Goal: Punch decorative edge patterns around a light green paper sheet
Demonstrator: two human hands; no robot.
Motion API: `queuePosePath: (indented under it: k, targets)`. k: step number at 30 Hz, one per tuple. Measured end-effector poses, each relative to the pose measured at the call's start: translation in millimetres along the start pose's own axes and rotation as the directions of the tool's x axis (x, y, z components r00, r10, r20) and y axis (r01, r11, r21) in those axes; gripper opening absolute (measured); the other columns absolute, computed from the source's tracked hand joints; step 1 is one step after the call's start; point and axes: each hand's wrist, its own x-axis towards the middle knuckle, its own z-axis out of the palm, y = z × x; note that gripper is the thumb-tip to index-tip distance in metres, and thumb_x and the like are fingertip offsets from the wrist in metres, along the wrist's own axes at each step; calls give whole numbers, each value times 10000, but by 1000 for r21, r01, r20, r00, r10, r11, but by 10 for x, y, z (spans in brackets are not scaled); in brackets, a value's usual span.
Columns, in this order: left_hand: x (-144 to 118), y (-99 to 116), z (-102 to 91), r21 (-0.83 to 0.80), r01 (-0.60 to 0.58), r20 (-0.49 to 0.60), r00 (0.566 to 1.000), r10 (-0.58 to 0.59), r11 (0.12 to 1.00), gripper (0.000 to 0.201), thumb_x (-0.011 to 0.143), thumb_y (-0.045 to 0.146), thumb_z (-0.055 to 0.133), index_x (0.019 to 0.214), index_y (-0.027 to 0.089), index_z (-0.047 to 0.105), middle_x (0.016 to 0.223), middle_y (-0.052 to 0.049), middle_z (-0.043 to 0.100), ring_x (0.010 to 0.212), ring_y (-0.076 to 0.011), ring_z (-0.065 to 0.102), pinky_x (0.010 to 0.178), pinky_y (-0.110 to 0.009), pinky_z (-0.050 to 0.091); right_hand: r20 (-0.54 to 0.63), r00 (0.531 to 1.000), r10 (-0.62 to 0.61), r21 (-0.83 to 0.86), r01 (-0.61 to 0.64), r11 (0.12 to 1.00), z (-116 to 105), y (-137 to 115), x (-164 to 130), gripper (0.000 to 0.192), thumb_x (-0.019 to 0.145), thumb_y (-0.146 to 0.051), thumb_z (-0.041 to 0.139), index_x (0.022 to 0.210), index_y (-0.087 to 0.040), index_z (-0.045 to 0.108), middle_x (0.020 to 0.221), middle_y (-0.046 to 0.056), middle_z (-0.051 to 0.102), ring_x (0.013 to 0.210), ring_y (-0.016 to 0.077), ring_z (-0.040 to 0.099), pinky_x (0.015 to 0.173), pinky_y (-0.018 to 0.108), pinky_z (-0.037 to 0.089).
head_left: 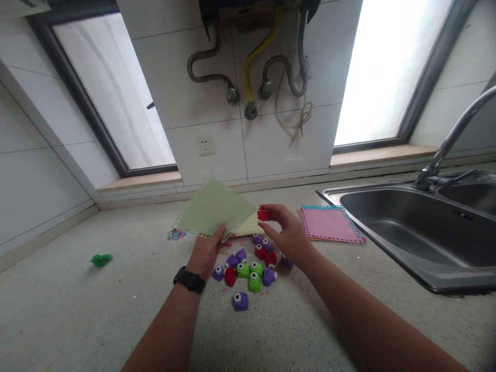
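My left hand [207, 251] pinches a light green paper sheet [213, 209] by its punched lower edge and holds it tilted above the counter. A black watch sits on that wrist. My right hand [284, 232] holds a small red paper punch [264, 213] between thumb and fingers, right at the sheet's right corner. Below both hands lies a pile of several small punches [250, 268] in purple, green and red. One purple punch [241, 300] sits apart, nearer to me.
A yellow sheet [250, 226] lies under the green one. A stack of pink sheets [329, 223] rests beside the steel sink [406, 227] with its tap [449, 139]. Paper confetti [176, 234] and a green scrap [101, 259] lie to the left. Hoses hang on the tiled wall.
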Motion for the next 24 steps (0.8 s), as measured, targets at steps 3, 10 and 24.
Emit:
queuePosePath:
  k: [3, 10, 24]
  targets:
    - [-5, 7, 9, -16, -3, -5, 1000, 3, 1000, 451, 749, 270, 795, 1156, 197, 617, 1025, -15, 714, 740, -151, 718, 530, -222, 580, -2, 1000, -31, 1, 31, 1000, -6, -58, -14, 355, 860, -250, 691, 1199, -197, 600, 1116, 90, 673, 985, 208, 662, 924, 406, 541]
    - [5, 13, 36, -54, -29, -12, 1000, 28, 998, 362, 723, 259, 815, 1040, 186, 656, 936, 0, 716, 720, -160, 721, 501, -217, 576, -17, 998, -62, 11, 62, 998, -20, -70, -26, 337, 850, -265, 701, 1167, -204, 605, 1074, 84, 684, 925, 208, 672, 871, 408, 561]
    - [12, -21, 9, -4, -27, 16, 999, 27, 1000, 406, 744, 276, 801, 1098, 174, 631, 975, -22, 697, 725, -170, 720, 509, -227, 571, 1, 1000, 16, 45, -16, 999, -2, -57, -17, 364, 837, -306, 716, 1164, -188, 608, 995, 83, 692, 866, 196, 658, 847, 413, 548]
